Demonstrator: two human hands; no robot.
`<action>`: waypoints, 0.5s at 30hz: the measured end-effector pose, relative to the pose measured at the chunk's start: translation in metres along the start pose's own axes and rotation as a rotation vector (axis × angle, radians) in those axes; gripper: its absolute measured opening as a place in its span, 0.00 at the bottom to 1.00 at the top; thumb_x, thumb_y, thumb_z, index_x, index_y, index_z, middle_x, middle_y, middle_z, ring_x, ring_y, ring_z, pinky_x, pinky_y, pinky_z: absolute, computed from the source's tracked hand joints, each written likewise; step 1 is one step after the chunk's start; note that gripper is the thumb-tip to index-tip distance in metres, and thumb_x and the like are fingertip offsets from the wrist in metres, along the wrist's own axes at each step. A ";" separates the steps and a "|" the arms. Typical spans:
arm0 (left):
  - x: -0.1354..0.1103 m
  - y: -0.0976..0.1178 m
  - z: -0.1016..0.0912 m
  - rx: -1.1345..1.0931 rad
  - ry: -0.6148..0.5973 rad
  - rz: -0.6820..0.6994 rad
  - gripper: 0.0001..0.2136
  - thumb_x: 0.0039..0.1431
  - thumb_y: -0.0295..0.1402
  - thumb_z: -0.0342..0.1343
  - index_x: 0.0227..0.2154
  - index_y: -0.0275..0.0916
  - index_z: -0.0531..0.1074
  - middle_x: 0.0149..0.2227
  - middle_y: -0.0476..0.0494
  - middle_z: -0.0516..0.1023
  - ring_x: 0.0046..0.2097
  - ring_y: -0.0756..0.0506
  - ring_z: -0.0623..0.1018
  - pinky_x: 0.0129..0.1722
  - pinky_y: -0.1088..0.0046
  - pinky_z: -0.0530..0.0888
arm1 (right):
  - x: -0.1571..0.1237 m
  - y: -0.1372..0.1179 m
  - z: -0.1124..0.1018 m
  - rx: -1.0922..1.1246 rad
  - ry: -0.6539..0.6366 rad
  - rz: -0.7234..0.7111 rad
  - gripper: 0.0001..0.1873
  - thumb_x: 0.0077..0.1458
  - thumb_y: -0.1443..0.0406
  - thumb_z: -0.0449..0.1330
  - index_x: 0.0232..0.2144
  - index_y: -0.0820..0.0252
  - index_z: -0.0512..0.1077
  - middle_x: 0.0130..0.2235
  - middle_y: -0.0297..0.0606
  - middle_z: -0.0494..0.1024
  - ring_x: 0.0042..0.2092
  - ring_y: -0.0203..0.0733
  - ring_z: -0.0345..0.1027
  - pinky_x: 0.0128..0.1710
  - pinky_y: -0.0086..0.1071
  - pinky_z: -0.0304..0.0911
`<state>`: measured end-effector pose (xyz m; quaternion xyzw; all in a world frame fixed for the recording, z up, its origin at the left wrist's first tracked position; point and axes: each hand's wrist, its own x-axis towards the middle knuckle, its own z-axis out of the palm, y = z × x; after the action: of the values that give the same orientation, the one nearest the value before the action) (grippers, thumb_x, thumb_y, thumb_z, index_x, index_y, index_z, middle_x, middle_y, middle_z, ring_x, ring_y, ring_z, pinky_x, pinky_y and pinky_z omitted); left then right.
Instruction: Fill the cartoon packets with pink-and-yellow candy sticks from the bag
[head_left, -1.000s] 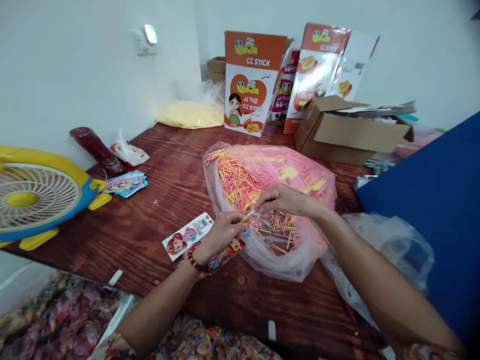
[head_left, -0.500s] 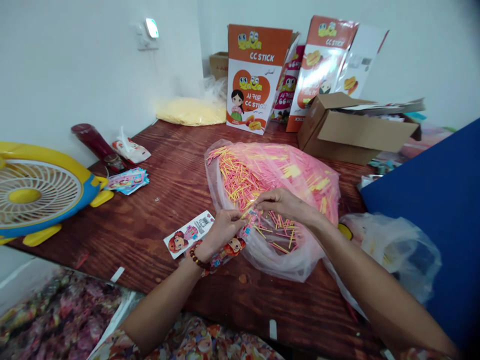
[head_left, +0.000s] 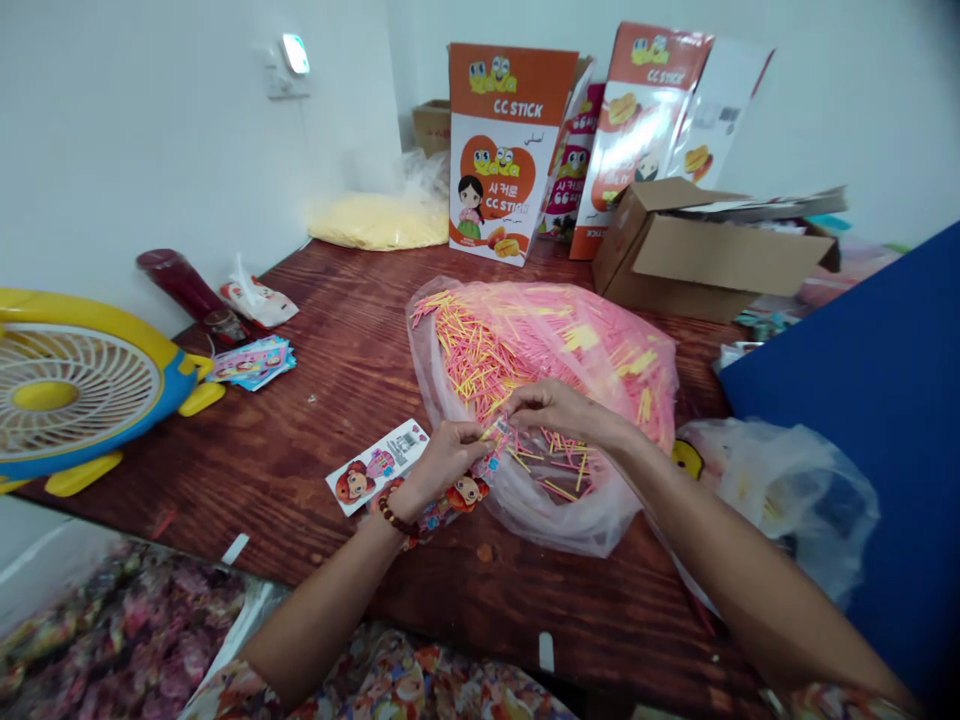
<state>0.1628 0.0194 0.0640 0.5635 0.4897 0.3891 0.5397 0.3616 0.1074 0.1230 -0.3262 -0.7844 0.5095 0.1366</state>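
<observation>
My left hand [head_left: 441, 462] is closed around a small printed cartoon packet [head_left: 457, 498], pinching its top end. My right hand [head_left: 556, 405] is closed in a pinch at that same packet mouth, on what look like thin sticks. Both hands meet over the open front of a big clear plastic bag [head_left: 570, 520] full of pink and yellow sticks [head_left: 480, 355]. Another cartoon packet [head_left: 375, 468] lies flat on the wooden table [head_left: 337, 360], just left of my left hand.
A yellow and blue fan [head_left: 67, 385] stands at the left edge. Beside it lie a stack of packets [head_left: 251, 362] and a dark red bottle [head_left: 187, 287]. Orange CC STICK boxes [head_left: 502, 150] and a brown carton [head_left: 705, 255] stand behind. A blue board [head_left: 862, 400] and crumpled plastic bag [head_left: 780, 490] are at right.
My hands have stayed together at the packet mouth, the right fingers shifting slightly. The view has moved a little.
</observation>
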 end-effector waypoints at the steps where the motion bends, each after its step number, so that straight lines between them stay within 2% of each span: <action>1: 0.000 0.000 0.000 -0.017 0.002 -0.006 0.16 0.54 0.40 0.59 0.18 0.36 0.66 0.18 0.55 0.59 0.23 0.54 0.57 0.25 0.75 0.54 | 0.000 0.000 0.001 -0.028 0.017 -0.018 0.09 0.52 0.61 0.60 0.30 0.62 0.75 0.25 0.30 0.72 0.26 0.33 0.61 0.28 0.27 0.56; 5: 0.002 0.000 0.000 -0.100 0.035 -0.028 0.15 0.51 0.42 0.62 0.20 0.35 0.71 0.19 0.53 0.64 0.24 0.53 0.62 0.25 0.76 0.58 | -0.004 -0.001 0.003 -0.076 0.113 -0.073 0.09 0.55 0.61 0.59 0.29 0.61 0.72 0.27 0.30 0.69 0.29 0.33 0.59 0.30 0.28 0.54; 10: 0.001 -0.001 0.000 -0.199 0.026 -0.055 0.15 0.48 0.43 0.66 0.24 0.34 0.74 0.22 0.51 0.70 0.25 0.52 0.66 0.27 0.76 0.63 | -0.006 -0.002 0.004 0.078 0.280 -0.090 0.10 0.56 0.58 0.58 0.30 0.59 0.69 0.26 0.29 0.65 0.28 0.33 0.56 0.30 0.28 0.54; 13: 0.001 -0.001 0.001 -0.266 0.027 -0.075 0.15 0.46 0.42 0.68 0.26 0.33 0.76 0.23 0.51 0.72 0.25 0.52 0.67 0.27 0.76 0.64 | -0.003 -0.004 0.003 0.208 0.384 -0.077 0.11 0.52 0.57 0.61 0.29 0.58 0.68 0.26 0.29 0.67 0.28 0.33 0.60 0.31 0.29 0.57; 15: 0.000 -0.002 0.002 -0.332 0.023 -0.085 0.14 0.45 0.40 0.69 0.28 0.33 0.77 0.25 0.50 0.75 0.27 0.52 0.69 0.29 0.77 0.66 | -0.001 -0.007 -0.001 0.364 0.498 -0.082 0.12 0.51 0.56 0.62 0.29 0.57 0.66 0.27 0.31 0.71 0.29 0.35 0.65 0.32 0.30 0.61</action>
<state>0.1643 0.0191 0.0622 0.4412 0.4482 0.4479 0.6355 0.3603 0.1054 0.1300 -0.3792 -0.6354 0.5401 0.4010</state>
